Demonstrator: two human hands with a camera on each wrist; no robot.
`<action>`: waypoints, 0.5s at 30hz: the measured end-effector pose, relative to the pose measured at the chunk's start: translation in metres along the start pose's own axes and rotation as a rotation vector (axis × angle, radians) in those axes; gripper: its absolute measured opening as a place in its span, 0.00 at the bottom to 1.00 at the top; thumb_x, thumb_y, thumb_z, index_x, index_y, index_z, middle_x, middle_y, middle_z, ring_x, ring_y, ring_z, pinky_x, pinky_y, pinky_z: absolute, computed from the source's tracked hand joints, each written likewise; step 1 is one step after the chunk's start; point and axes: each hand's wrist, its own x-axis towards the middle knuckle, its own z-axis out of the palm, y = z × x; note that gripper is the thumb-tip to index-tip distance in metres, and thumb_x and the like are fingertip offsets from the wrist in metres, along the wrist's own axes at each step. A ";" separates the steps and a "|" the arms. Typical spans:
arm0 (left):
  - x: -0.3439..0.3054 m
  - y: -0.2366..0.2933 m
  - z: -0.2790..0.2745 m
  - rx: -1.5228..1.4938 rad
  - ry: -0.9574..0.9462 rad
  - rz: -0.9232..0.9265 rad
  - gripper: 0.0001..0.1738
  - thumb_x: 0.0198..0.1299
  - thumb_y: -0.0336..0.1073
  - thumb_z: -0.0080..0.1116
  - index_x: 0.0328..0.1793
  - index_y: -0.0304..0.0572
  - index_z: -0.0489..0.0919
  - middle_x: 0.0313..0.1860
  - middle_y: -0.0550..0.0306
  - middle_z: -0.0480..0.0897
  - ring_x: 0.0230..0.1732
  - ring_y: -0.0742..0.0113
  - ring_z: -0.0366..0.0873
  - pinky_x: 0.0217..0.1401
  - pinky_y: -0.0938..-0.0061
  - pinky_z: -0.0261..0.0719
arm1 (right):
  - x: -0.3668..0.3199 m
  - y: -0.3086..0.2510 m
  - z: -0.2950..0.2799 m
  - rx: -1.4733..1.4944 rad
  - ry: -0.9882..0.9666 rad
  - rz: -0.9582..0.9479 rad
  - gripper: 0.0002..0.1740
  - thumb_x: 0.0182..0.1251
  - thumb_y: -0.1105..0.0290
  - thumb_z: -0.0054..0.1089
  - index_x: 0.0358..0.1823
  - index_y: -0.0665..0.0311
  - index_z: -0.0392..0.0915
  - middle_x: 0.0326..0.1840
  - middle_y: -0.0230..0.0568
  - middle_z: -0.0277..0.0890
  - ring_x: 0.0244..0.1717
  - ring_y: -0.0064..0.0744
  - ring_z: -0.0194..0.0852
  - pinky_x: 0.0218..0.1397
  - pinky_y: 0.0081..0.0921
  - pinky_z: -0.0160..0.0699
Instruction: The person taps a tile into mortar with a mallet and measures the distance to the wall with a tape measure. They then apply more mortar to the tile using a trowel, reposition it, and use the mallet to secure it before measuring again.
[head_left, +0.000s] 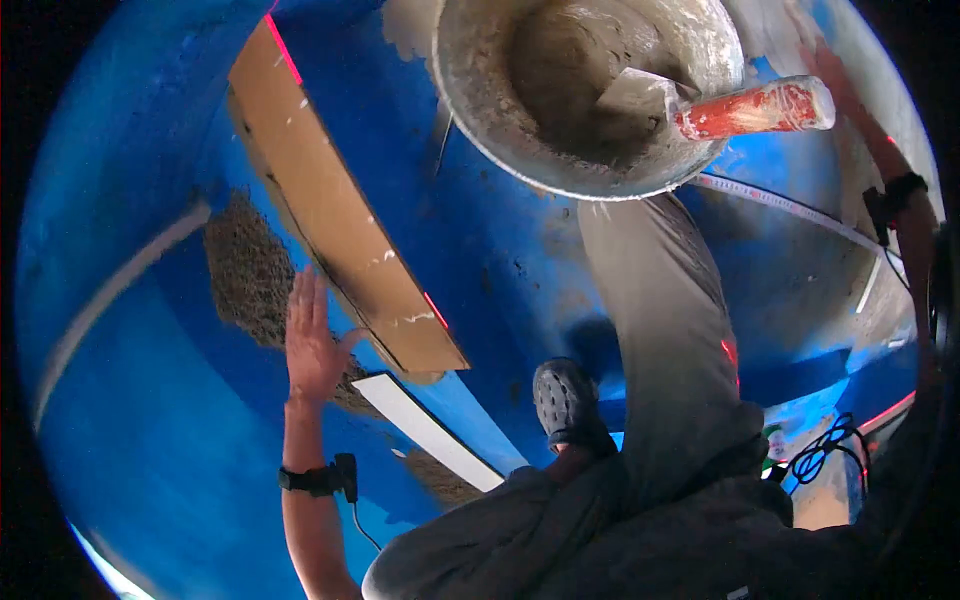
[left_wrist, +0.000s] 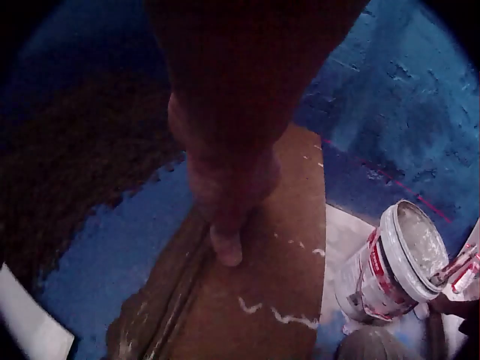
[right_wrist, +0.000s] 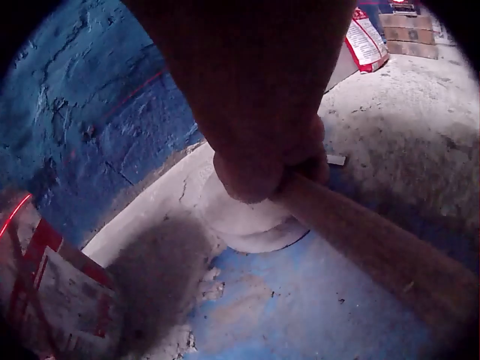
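Note:
My left hand [head_left: 315,335] lies with its fingers straight over a patch of ridged grey-brown mortar [head_left: 245,265]. Its thumb reaches the near edge of a long brown tile [head_left: 345,215], and the left wrist view shows the thumb [left_wrist: 226,244] over the tile's surface. At the upper right of the head view, my right hand [head_left: 825,70] is stretched far out and blurred. The right wrist view has it gripping a wooden handle [right_wrist: 375,240], apparently of a mallet, close to a pale rounded head [right_wrist: 251,225]. The fingers around the handle are mostly hidden there.
A mortar bucket [head_left: 465,120] stands ahead, a red-handled trowel [head_left: 750,112] lying across its rim. A tape measure [head_left: 800,210] stretches to the right. One white strip [head_left: 430,430] lies near my left forearm. A bag [right_wrist: 367,45] and stacked boxes [right_wrist: 409,34] are farther off.

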 end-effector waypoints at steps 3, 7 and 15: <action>-0.044 0.021 0.017 -0.033 0.052 -0.085 0.49 0.54 0.38 0.80 0.81 0.34 0.68 0.84 0.38 0.66 0.85 0.36 0.61 0.85 0.47 0.63 | 0.000 -0.036 -0.045 -0.093 0.054 -0.008 0.23 0.74 0.58 0.60 0.63 0.65 0.74 0.55 0.59 0.78 0.58 0.57 0.78 0.61 0.54 0.77; -0.110 0.039 0.029 -0.074 0.289 -0.198 0.07 0.60 0.30 0.72 0.40 0.36 0.85 0.35 0.46 0.81 0.41 0.43 0.79 0.49 0.47 0.75 | -0.056 -0.148 -0.128 -0.231 0.348 -0.095 0.19 0.70 0.59 0.64 0.55 0.64 0.80 0.48 0.56 0.83 0.50 0.56 0.84 0.54 0.57 0.82; -0.209 0.099 0.077 -0.350 0.420 -0.446 0.22 0.59 0.21 0.67 0.61 0.34 0.80 0.53 0.39 0.81 0.55 0.35 0.81 0.56 0.51 0.83 | -0.242 -0.254 -0.117 0.230 -0.248 -0.248 0.29 0.68 0.51 0.72 0.59 0.65 0.76 0.60 0.58 0.75 0.64 0.61 0.75 0.66 0.57 0.75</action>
